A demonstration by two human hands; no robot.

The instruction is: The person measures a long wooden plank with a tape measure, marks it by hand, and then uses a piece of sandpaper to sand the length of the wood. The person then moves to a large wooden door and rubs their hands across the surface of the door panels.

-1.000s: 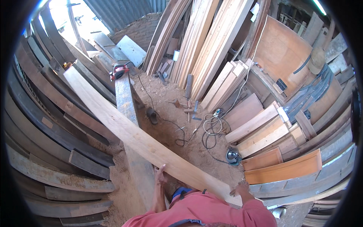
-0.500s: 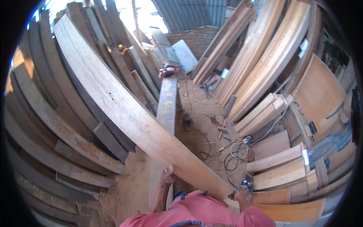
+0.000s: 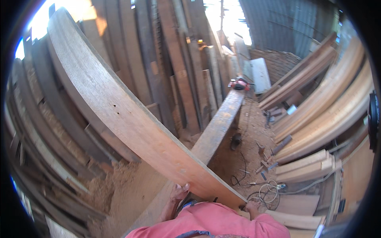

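Observation:
A long, wide wooden plank (image 3: 131, 123) slants from the upper left down to my body, its face toward me and a small dark knot hole in it. My left hand (image 3: 179, 193) is closed on its lower edge, thumb against the face. Near the plank's close end, my right hand (image 3: 252, 207) is wrapped round the corner, some of its fingers hidden. Beyond the plank runs a narrow, worn bench (image 3: 220, 123), partly covered by it. On the bench's far end sits a red and black power tool (image 3: 239, 84).
Tall dark boards (image 3: 170, 51) lean along the back and left. Paler planks (image 3: 337, 107) stand at the right, with short beams (image 3: 303, 166) below them. Coiled cables (image 3: 270, 192) lie on the sawdust-covered floor (image 3: 254, 146). A corrugated metal wall (image 3: 278, 27) rises behind.
My view has swung left, so the bench, the power tool and the right-hand planks sit farther right. The plank has turned along with me, still in both hands.

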